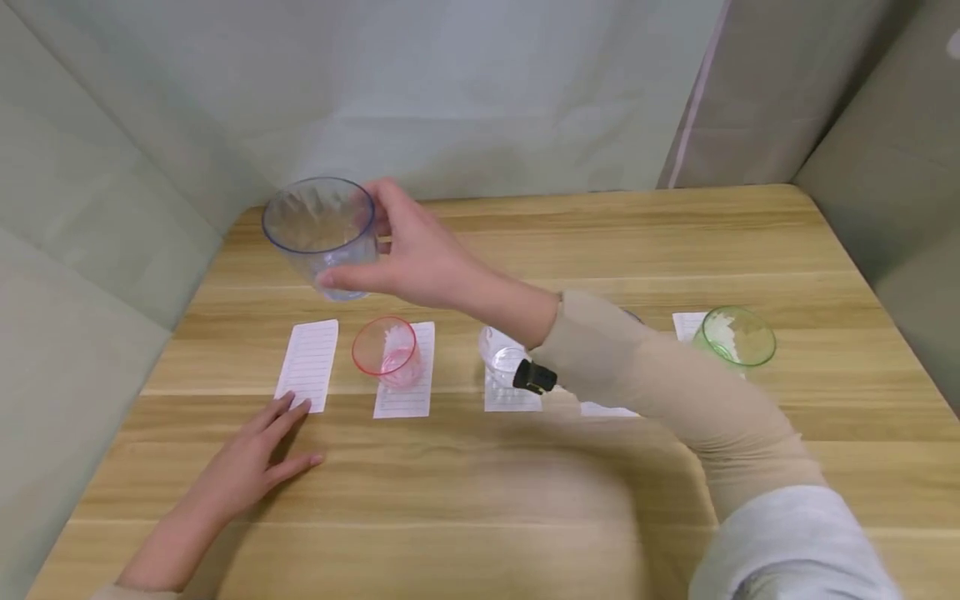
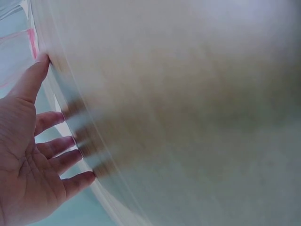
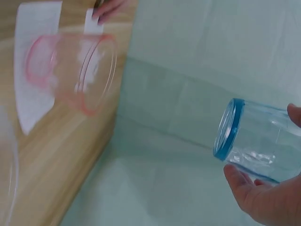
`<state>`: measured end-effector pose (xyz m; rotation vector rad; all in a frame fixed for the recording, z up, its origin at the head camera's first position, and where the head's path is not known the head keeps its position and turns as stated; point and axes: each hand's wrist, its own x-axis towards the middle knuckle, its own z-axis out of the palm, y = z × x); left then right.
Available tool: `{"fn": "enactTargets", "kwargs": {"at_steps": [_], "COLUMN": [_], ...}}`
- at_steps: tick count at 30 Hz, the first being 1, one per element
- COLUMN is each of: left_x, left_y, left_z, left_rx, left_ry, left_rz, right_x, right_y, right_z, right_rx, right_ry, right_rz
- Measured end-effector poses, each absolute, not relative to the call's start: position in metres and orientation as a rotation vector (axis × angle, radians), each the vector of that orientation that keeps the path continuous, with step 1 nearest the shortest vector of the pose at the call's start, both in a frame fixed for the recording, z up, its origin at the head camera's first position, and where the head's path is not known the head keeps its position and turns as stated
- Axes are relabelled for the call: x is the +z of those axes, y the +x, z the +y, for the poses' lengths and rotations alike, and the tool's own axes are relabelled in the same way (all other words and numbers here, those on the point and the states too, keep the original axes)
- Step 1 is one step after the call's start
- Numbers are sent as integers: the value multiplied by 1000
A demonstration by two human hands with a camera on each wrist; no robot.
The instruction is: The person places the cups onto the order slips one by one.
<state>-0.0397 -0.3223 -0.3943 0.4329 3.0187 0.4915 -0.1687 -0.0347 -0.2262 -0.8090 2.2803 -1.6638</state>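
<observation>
My right hand (image 1: 423, 262) grips a clear cup with a blue rim (image 1: 318, 262) from its right side, thumb in front and fingers behind. The cup is upright in the air, above the table's far left part. Spread out low on the left, my left hand (image 1: 238, 471) rests on the table, its fingertips at the near edge of a lined paper slip (image 1: 309, 358). A red-rimmed clear cup (image 1: 401, 367) stands on the slip to the right. In the right wrist view the held cup (image 3: 261, 139) shows its blue rim, with fingers and thumb around it.
Another clear cup (image 1: 498, 358) stands on a slip (image 1: 513, 402) mid-table, partly behind my right sleeve (image 1: 660, 383). A further slip (image 1: 607, 410) is mostly covered by that arm. At right, a green-rimmed cup (image 1: 735, 337) sits on a slip. Grey cloth walls (image 1: 487, 100) enclose the wooden table (image 1: 450, 517).
</observation>
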Motion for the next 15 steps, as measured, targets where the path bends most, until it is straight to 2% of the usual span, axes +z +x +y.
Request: {"fn": "enactTargets", "kwargs": {"at_steps": [15], "left_x": [-395], "left_y": [-41], "left_z": [-325], "left_rx": [526], "left_ry": [490], "left_rz": [3033], "right_x": [-263], "right_y": [-144], "right_z": [-107], "right_rx": [-1521], "right_ry": [-807], "right_rz": [2380]}}
